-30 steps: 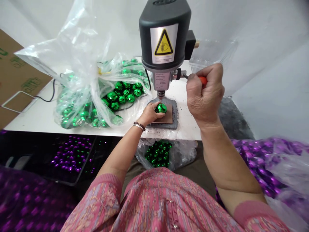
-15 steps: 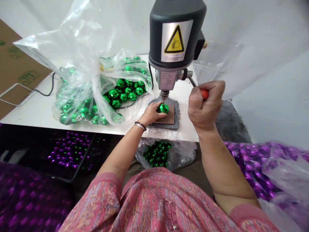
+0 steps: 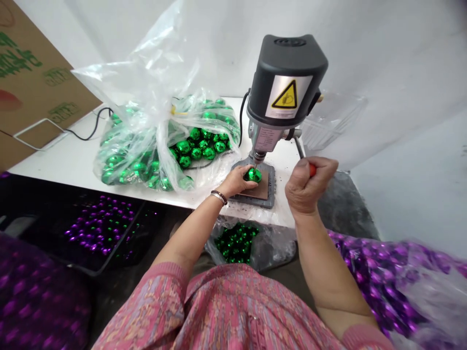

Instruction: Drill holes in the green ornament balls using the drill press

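On the white surface [image 3: 54, 160], plenty of green baubles sit in a clear plastic bag [image 3: 124, 163]; our left hand [image 3: 235, 181] cups one shiny green bauble [image 3: 253, 175] under the black bench drill [image 3: 286, 82], our right hand [image 3: 310, 187] clenched on a red-handled tool [image 3: 312, 169].

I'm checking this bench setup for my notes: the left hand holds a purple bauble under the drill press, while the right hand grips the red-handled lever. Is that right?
Not quite: the bauble is green, not purple. As the head view shows, the left hand holds a green bauble under the drill press, while the right hand grips the red-handled lever.
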Demonstrator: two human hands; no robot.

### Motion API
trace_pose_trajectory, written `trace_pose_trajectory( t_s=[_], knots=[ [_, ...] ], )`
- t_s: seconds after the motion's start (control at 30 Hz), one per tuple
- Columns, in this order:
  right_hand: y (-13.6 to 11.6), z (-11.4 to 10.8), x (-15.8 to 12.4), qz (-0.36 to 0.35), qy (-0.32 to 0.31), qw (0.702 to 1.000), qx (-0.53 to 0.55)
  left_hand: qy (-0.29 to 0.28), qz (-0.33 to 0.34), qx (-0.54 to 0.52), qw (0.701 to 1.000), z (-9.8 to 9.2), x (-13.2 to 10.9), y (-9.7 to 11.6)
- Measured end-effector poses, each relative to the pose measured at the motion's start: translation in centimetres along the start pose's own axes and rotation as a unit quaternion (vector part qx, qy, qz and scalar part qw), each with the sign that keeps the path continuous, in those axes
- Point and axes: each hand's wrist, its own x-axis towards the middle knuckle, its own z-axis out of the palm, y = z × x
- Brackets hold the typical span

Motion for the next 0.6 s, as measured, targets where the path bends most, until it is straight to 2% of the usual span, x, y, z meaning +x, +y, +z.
trace_pose_trajectory(
  t_s=[0.13, 0.27, 0.4, 0.53, 0.6],
  knots=[
    [-0.4, 0.1, 0.5, 0.015, 0.003, 1.000, 0.025, -0.005, -0.004, -0.012, 1.000, -0.1, 0.1, 0.2],
    [-2.1, 0.1, 4.6, 0.049, -0.014, 0.998, 0.043, -0.020, -0.008, -0.044, 0.999, -0.4, -0.4, 0.8],
    [-3.2, 0.3, 7.7, 0.072, -0.039, 0.995, 0.057, -0.005, 0.019, -0.057, 0.998, -1.0, -2.7, 0.9],
    [-3.0, 0.3, 7.5, 0.080, -0.045, 0.994, 0.053, -0.077, 0.083, -0.066, 0.991, -2.6, -5.6, 0.2],
    [-2.8, 0.2, 7.1, 0.095, -0.043, 0.994, 0.042, -0.081, 0.069, -0.067, 0.992, -4.2, -5.9, -0.4]
  ],
)
